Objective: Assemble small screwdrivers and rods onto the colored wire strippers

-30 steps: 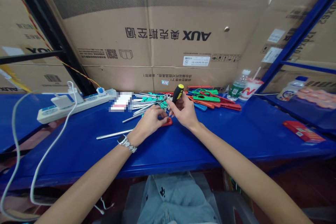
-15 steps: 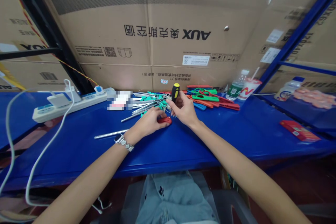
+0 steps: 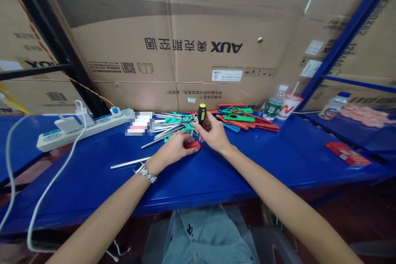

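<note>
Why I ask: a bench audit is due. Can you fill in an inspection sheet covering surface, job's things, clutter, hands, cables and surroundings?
Surface: blue table.
Job's things: screwdriver, handle upright, tip hard to make out; red piece; rods heaped; coloured pieces piled to their right.
Clutter: bottle, cup and red box, right of the coloured pieces.
Hands: left hand holds the red piece; right hand holds the screwdriver.
Cables: white cable from the power strip drops past the table's edge.
Surroundings: carton behind, lettering upside down.
</note>
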The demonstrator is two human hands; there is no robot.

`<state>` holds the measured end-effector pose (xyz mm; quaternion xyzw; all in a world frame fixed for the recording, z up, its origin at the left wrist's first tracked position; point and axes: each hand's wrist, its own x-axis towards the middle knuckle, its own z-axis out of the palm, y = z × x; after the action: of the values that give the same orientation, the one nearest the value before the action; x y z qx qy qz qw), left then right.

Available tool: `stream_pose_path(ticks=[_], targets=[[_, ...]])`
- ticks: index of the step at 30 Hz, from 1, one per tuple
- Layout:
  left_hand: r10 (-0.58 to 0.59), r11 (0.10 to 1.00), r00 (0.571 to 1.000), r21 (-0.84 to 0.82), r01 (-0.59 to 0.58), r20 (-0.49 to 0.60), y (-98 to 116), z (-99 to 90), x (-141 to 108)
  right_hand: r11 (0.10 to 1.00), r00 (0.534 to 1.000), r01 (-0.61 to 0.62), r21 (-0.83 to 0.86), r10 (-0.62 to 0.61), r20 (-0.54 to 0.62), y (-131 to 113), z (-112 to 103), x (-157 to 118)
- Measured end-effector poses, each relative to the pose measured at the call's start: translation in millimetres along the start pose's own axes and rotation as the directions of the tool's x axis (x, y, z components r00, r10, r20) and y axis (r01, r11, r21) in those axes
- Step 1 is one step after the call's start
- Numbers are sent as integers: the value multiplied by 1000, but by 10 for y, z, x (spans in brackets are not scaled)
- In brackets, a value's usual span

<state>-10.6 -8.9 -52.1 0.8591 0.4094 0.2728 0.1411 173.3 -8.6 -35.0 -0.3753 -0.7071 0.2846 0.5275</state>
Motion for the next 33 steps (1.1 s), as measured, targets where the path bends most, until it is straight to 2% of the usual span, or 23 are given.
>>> stream_pose_path(ticks=[7, 13, 19, 27, 33], targets=[[-11, 1000, 1000, -2, 11, 15, -4, -7, 14, 1000, 1000, -17, 23, 17, 21, -31, -15, 28], [-45, 999, 998, -13, 46, 32, 6, -14, 18, 991, 997, -64, 114, 59, 52, 27, -18, 117], [-36, 999, 999, -13, 37, 22, 1, -6, 17, 996, 998, -62, 63, 61, 30, 44, 10, 114], [-11, 1000, 999, -3, 11, 36, -14, 4, 13, 980, 966, -129, 150, 90, 244, -112, -125, 84], [-6, 1000, 1000, -22, 7, 27, -15, 2, 19, 967, 985, -137, 215, 108, 138, -90, -78, 138]])
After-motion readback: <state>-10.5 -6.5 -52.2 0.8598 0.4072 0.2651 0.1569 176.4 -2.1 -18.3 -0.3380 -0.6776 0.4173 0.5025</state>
